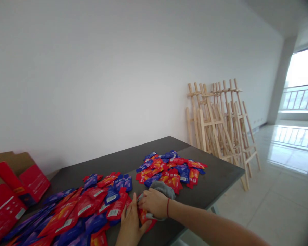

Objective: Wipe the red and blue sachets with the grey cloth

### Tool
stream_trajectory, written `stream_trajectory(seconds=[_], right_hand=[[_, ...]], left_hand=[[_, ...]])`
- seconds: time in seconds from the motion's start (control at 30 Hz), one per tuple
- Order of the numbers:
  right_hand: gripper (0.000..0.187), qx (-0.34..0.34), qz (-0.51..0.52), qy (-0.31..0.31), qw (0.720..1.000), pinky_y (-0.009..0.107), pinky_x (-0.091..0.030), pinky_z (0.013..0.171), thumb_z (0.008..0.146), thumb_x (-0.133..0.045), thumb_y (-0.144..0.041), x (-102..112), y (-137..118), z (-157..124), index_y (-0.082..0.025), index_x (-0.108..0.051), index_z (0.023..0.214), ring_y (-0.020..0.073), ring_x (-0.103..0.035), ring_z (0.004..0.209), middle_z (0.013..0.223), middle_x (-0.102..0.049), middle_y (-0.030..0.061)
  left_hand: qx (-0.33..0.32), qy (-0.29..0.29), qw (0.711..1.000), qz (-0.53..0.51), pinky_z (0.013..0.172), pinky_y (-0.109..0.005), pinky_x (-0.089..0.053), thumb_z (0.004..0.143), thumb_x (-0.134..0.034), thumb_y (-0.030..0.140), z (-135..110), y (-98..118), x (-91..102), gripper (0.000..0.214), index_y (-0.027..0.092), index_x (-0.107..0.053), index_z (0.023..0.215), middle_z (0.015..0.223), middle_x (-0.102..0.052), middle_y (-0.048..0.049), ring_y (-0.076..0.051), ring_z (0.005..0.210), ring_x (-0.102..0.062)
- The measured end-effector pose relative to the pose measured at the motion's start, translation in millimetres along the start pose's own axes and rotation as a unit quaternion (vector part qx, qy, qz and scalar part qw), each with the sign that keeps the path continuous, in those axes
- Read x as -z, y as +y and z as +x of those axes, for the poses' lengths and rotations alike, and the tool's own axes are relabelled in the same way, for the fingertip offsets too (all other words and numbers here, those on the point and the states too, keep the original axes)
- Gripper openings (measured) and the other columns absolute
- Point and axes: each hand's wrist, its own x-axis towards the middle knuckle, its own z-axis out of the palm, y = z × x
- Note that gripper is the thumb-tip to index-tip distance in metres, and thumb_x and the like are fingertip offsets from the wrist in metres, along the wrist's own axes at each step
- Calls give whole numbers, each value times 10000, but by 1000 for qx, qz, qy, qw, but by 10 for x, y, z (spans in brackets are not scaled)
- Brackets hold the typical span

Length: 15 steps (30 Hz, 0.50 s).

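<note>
My right hand [155, 203], with a thin red band at the wrist, is closed on a bunched grey cloth [164, 188]. Cloth and fingers press onto a red pouch [151, 227] with orange pictures, lying near the table's front edge and largely covered. My left hand [130, 220] holds this pouch down from the left side, thumb on its lower part and fingers stretched along its edge. Left of it spreads a big heap of red and purple-blue pouches [89, 201]. Beyond my right hand lies a second, smaller pile of similar pouches [171, 176].
The dark table [125, 160] stands against a white wall [105, 85]. An open red cardboard box [33, 182] sits at its left end. Several wooden easels [217, 126] lean on the wall past the right corner, over a shiny tiled floor [277, 184].
</note>
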Motion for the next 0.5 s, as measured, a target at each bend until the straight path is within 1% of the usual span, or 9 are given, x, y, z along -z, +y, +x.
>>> stream_trajectory(seconds=[0.07, 0.13, 0.2, 0.27, 0.37, 0.43, 0.5], right_hand=[[224, 47, 20, 5, 999, 369, -378, 729, 868, -582, -303, 6, -1, -123, -204, -644, 1059, 225, -521, 923, 1132, -682, 27], [237, 76, 42, 8, 996, 358, -369, 750, 864, -576, -250, -7, 5, -254, -228, -639, 1092, 211, -520, 957, 1178, -674, -8], [307, 82, 63, 7, 995, 351, -364, 779, 843, -583, -201, -23, 20, -362, -246, -627, 1143, 202, -515, 996, 1215, -661, -30], [343, 65, 73, 6, 995, 352, -361, 796, 824, -602, -186, -29, 33, -415, -255, -625, 1160, 201, -508, 1022, 1229, -655, -39], [308, 32, 59, 11, 998, 359, -360, 774, 830, -607, -196, -10, 23, -352, -245, -636, 1132, 204, -503, 1017, 1220, -654, -26], [227, 19, 40, 12, 999, 367, -357, 729, 842, -607, -236, 8, 1, -233, -217, -653, 1063, 212, -505, 958, 1166, -671, -6], [150, 16, 21, 8, 1000, 376, -347, 695, 848, -612, -284, 19, -19, -100, -205, -668, 962, 224, -501, 905, 1071, -692, 8]], left_hand=[[6, -8, 1000, -6, 1130, -545, -257, 761, -588, 331, 0, 12, 18, 989, 130, 32, 1505, 1407, -519, -185, -299, 1346, -443], [17, -14, 1000, -12, 1133, -536, -253, 746, -596, 331, -3, 39, 48, 988, 132, 4, 1504, 1423, -504, -178, -294, 1353, -434], [26, -20, 999, -22, 1142, -532, -237, 726, -613, 334, -6, 71, 84, 995, 141, -23, 1503, 1441, -488, -171, -292, 1364, -419], [29, -27, 999, -35, 1147, -538, -217, 709, -630, 337, -4, 103, 119, 1001, 162, -45, 1502, 1457, -472, -159, -291, 1378, -399], [31, -43, 997, -49, 1149, -547, -196, 660, -670, 316, 4, 144, 167, 1054, 167, -52, 1500, 1472, -453, -157, -299, 1386, -382], [36, -53, 997, -53, 1153, -540, -181, 636, -685, 298, 9, 165, 192, 1086, 147, -45, 1500, 1467, -458, -164, -300, 1385, -381], [40, -60, 996, -56, 1162, -527, -164, 638, -684, 297, 13, 178, 212, 1076, 135, -59, 1498, 1452, -476, -161, -293, 1385, -381]])
